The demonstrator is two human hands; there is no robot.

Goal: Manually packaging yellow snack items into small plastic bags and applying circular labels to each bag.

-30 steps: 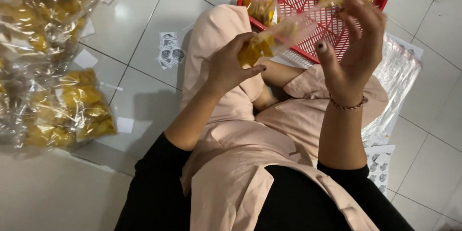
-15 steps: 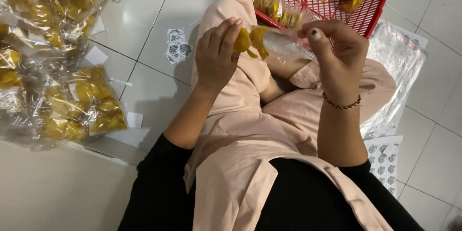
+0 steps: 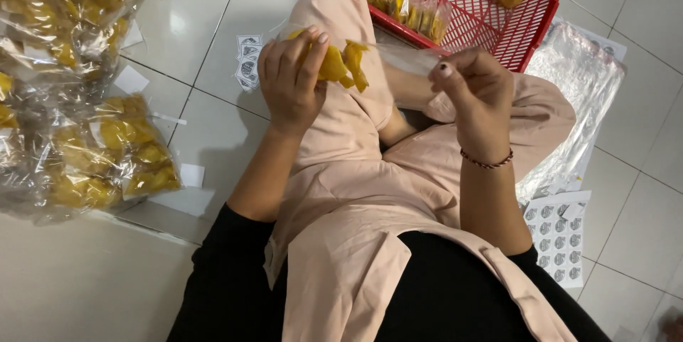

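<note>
- Above the lap, the left hand [image 3: 292,79] pinches a clump of yellow chips [image 3: 340,64] at the mouth of a clear plastic bag [image 3: 405,61]; the right hand [image 3: 475,93] has its grip closed on the bag's other end.
- Filling looks under way: the chips sit at the opening, the bag mostly empty.
- Packed bags [image 3: 85,150] pile on the floor at the left; a few lie in the red basket [image 3: 498,22] ahead.
- Bare tile between pile and knee leaves room; the basket rim sits close behind the hands.

The red basket [image 3: 498,22] and piled snack bags [image 3: 78,135] run off-frame.
</note>
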